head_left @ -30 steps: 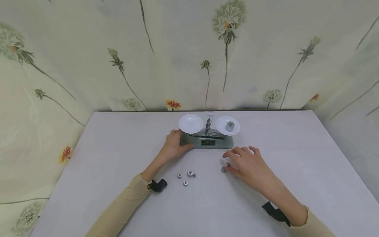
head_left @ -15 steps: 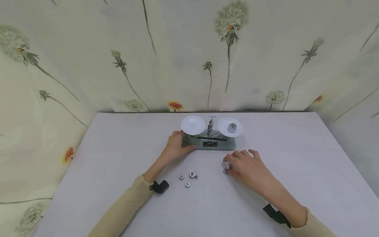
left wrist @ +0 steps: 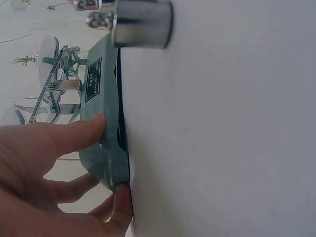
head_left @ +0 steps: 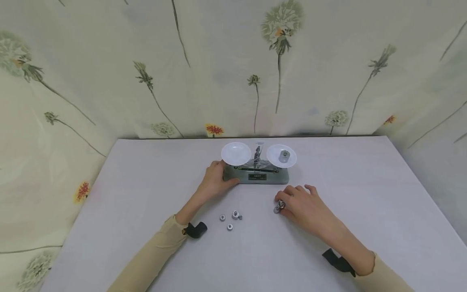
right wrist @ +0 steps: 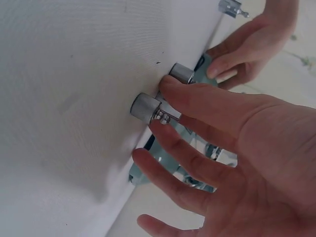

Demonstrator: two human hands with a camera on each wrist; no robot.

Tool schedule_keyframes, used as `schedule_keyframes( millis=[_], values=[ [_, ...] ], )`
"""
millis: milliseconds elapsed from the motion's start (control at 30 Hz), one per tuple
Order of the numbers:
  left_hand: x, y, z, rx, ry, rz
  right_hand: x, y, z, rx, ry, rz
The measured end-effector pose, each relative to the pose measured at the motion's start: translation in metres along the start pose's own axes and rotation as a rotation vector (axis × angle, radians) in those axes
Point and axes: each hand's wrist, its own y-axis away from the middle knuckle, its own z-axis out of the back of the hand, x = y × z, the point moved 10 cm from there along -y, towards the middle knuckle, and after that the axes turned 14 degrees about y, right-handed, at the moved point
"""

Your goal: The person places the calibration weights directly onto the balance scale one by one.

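In the head view, my left hand (head_left: 215, 178) grips the left end of the green base of a balance scale (head_left: 270, 176). Its thumb lies on the front of the base in the left wrist view (left wrist: 101, 123), with fingers round the end. My right hand (head_left: 304, 207) pinches a small metal weight (right wrist: 144, 107) between thumb and index finger, at its knobbed top; the other fingers are spread. A second weight (right wrist: 181, 73) stands close beside it, beyond the thumb. On the scale's right pan (head_left: 271, 158) sits a larger weight (head_left: 284, 156); the left pan (head_left: 236, 153) bears nothing.
Several small metal weights (head_left: 235, 214) stand on the white table (head_left: 164, 170) between the forearms. A flower-patterned cloth (head_left: 219, 81) hangs behind the table's far edge. Dark straps (head_left: 196, 230) are on both wrists.
The right hand's index finger and thumb have drawn together onto one of the two weights near it. The left hand keeps its grip on the scale base. The view has shifted slightly.
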Motion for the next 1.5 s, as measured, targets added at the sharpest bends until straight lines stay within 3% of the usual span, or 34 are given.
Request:
schedule_keyframes(
  millis=[1000, 1500],
  values=[
    [-0.002, -0.001, -0.004, 0.002, 0.005, -0.008, 0.002, 0.003, -0.003, 0.031, 0.038, 0.001],
    [0.002, 0.001, -0.001, -0.007, 0.01, 0.011, 0.002, -0.001, 0.008, -0.021, 0.089, 0.024]
  ],
)
